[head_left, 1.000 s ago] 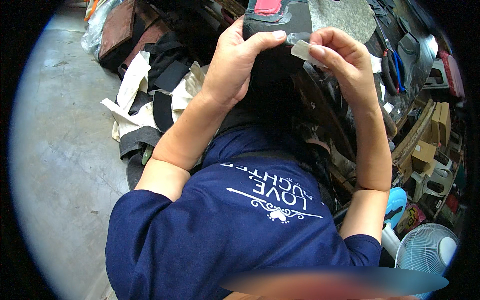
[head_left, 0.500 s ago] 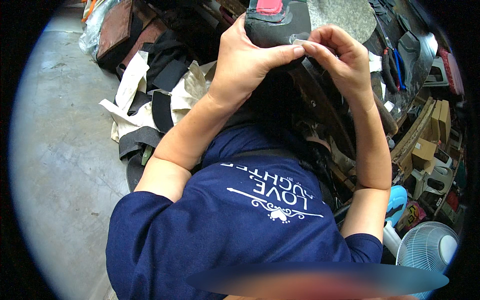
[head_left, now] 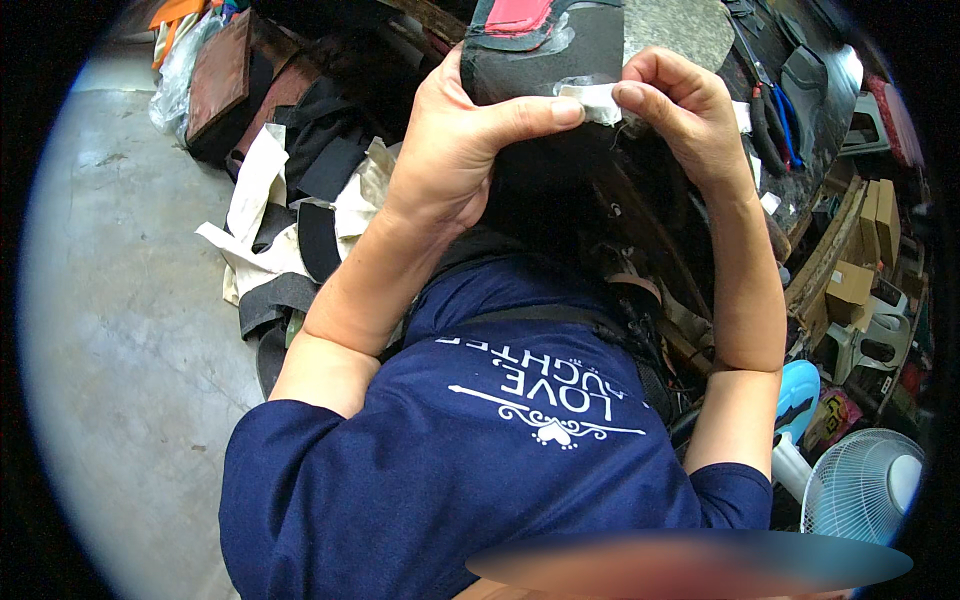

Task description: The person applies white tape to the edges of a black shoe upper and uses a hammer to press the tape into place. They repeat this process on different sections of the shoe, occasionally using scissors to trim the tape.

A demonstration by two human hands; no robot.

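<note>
At the top of the head view, a black sheet-like piece (head_left: 530, 68) with a pink-red patch (head_left: 516, 14) lies in my left hand (head_left: 445, 140). My left thumb presses along its near edge and the fingers are hidden beneath it. A short white strip (head_left: 593, 103) sits at that edge, just right of the thumb tip, with a shiny whitish smear around it on the black surface. My right hand (head_left: 690, 115) pinches the strip's right end between thumb and index finger, its other fingers curled.
A grey speckled slab (head_left: 680, 32) rests on the dark bench beyond my right hand. To its right lie tools with black and blue handles (head_left: 790, 130). Cloth scraps (head_left: 260, 190) are heaped at left, near a clear plastic bag (head_left: 178, 95). A fan (head_left: 862, 490) stands lower right, below cardboard boxes (head_left: 850, 288).
The black piece and my left hand have shifted left and a little down. My left thumb has drawn away from my right fingertips, and more of the white strip shows between them.
</note>
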